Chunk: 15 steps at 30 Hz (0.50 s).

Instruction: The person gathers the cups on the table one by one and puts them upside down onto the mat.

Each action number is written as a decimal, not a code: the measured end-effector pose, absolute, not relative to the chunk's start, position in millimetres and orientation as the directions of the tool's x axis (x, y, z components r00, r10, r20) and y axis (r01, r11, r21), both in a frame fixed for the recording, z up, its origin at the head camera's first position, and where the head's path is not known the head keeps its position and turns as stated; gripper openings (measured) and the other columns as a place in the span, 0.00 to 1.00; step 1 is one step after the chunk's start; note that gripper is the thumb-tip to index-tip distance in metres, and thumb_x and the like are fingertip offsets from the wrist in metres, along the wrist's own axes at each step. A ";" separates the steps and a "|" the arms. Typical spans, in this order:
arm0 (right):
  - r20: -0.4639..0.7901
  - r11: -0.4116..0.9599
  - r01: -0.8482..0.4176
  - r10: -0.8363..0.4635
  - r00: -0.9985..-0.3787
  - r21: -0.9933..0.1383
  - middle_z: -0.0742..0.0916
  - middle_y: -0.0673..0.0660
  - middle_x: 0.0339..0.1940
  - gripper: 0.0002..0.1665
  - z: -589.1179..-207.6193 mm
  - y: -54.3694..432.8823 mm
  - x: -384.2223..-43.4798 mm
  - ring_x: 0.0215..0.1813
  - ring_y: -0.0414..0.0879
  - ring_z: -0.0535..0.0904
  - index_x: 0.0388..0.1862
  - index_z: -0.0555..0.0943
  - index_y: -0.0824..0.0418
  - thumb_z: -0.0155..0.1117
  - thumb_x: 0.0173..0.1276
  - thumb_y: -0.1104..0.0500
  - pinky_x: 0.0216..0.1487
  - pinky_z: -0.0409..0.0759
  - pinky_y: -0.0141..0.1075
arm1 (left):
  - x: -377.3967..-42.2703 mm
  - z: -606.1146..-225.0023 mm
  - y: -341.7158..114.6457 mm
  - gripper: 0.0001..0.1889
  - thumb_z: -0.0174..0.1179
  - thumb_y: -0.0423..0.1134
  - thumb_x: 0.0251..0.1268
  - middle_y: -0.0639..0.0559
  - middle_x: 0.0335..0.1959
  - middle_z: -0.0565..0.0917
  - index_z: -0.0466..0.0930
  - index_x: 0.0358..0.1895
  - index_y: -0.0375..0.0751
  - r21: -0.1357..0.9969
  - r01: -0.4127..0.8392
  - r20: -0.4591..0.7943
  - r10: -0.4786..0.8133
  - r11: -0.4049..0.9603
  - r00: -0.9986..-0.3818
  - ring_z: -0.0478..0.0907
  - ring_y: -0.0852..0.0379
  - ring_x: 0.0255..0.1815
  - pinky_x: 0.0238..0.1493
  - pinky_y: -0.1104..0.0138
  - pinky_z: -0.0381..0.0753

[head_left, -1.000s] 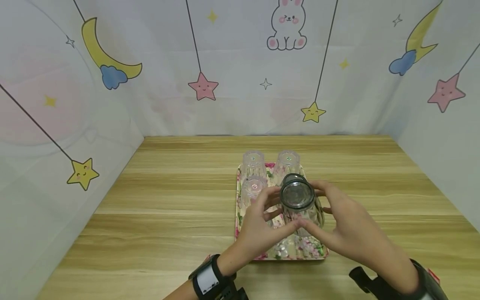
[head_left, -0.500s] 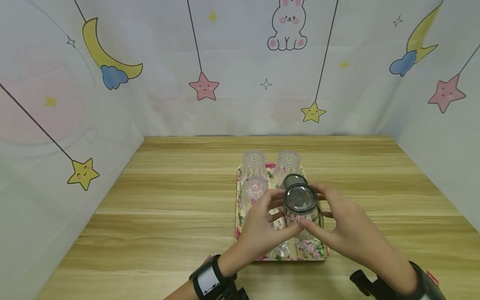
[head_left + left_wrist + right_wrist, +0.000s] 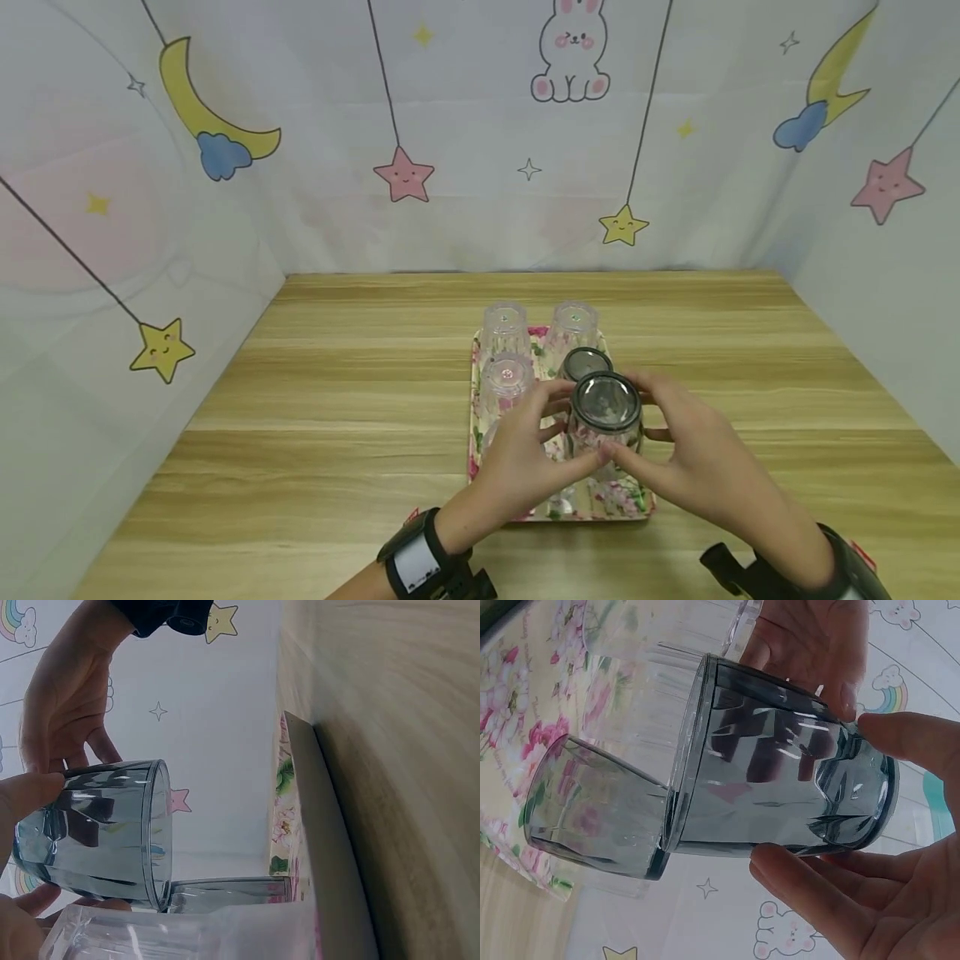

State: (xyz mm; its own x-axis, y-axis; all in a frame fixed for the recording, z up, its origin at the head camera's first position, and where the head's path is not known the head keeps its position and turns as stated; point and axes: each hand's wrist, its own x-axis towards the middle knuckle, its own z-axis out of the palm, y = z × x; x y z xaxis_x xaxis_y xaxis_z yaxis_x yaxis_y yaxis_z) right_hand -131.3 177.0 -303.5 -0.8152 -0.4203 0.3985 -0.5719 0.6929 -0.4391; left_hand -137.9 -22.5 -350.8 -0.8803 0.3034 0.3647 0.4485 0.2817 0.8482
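Observation:
Both hands grip a grey-tinted drinking glass (image 3: pixel 606 404), held bottom up over the front right part of a floral tray (image 3: pixel 618 504). My left hand (image 3: pixel 521 454) has its fingers and thumb round the left side. The right hand (image 3: pixel 693 450) curls round the other side, and the thumbs meet at the front. In the right wrist view the held glass (image 3: pixel 765 765) has its mouth towards the tray, with a gap beneath it. A second grey glass (image 3: pixel 592 814) stands upside down on the tray just behind, overlapping the held one's rim in this view.
Clear glasses stand upside down on the tray: one at back left (image 3: pixel 505 329), one at back right (image 3: pixel 574 327) and one in the left row (image 3: pixel 506 379). The left hand partly hides that row. Under the tray is a wooden table (image 3: pixel 337 400), with printed cloth walls (image 3: pixel 480 225) around it.
The held glass has shifted slightly right and nearer, along with both hands. More of the second grey glass's base shows behind it.

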 end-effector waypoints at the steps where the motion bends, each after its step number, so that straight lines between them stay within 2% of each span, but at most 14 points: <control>1: 0.399 0.692 -0.573 -0.422 -0.814 -0.439 0.82 0.59 0.56 0.39 -304.2 177.4 -131.6 0.55 0.53 0.81 0.63 0.68 0.62 0.74 0.55 0.54 0.35 0.88 0.31 | -138.0 -351.0 -22.1 0.33 0.69 0.49 0.54 0.53 0.58 0.77 0.66 0.62 0.50 0.845 0.451 0.365 0.306 0.287 -0.879 0.78 0.56 0.60 0.54 0.75 0.81; 8: 0.378 0.677 -0.564 -0.423 -0.824 -0.473 0.83 0.59 0.53 0.37 -308.8 178.7 -132.0 0.53 0.54 0.82 0.60 0.70 0.62 0.75 0.54 0.55 0.34 0.87 0.31 | -138.1 -351.8 -21.0 0.34 0.71 0.45 0.53 0.53 0.58 0.76 0.66 0.63 0.48 0.803 0.483 0.375 0.334 0.350 -0.865 0.78 0.58 0.58 0.54 0.78 0.80; 15: 0.370 0.669 -0.555 -0.416 -0.831 -0.494 0.83 0.60 0.54 0.36 -311.6 179.0 -132.4 0.53 0.55 0.82 0.60 0.70 0.61 0.74 0.55 0.56 0.33 0.88 0.31 | -138.7 -351.1 -19.3 0.35 0.71 0.47 0.53 0.53 0.57 0.78 0.67 0.63 0.46 0.740 0.513 0.392 0.342 0.434 -0.854 0.79 0.59 0.55 0.51 0.80 0.80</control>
